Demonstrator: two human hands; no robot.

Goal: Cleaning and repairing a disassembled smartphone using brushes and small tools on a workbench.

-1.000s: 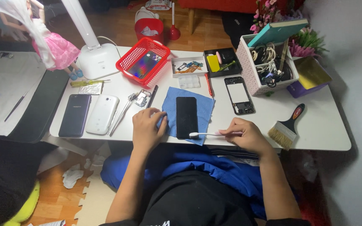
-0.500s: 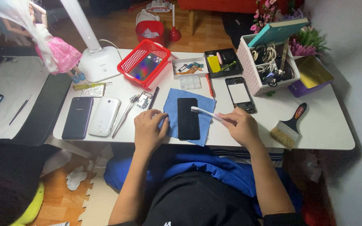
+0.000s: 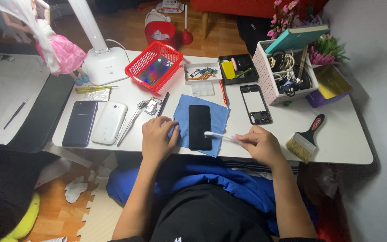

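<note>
Head view, looking down on a white table point(image 3: 337, 143). A black phone point(image 3: 199, 127) lies face up on a blue cloth point(image 3: 218, 114) near the table's front edge, lengthwise away from the person. The right hand point(image 3: 260, 145) pinches the shaft of a white cotton swab point(image 3: 218, 135) between thumb and fingertips; the swab's tip rests on the lower right part of the phone's glass. The left hand point(image 3: 156, 138) lies palm down, fingers pressed flat on the cloth's left edge just beside the phone, holding nothing.

Left of the cloth: metal tweezers point(image 3: 131, 121), a small circuit board point(image 3: 152, 106), a black pen-like tool point(image 3: 163, 104). Further left, a white phone point(image 3: 109, 123) and a dark blue phone point(image 3: 79, 123) lie side by side, backs up.

Behind the cloth: a red plastic basket point(image 3: 142, 67) holding a dark phone back, a white parts tray point(image 3: 202, 72), a black tray point(image 3: 235, 69), a red screwdriver point(image 3: 223, 92). A bare phone frame point(image 3: 256, 104) lies right of the cloth, beside a white wicker basket point(image 3: 265, 83) of cables. A paintbrush point(image 3: 305, 139) with a black handle rests near the right hand. White desk lamp base point(image 3: 106, 66) at rear left.
</note>
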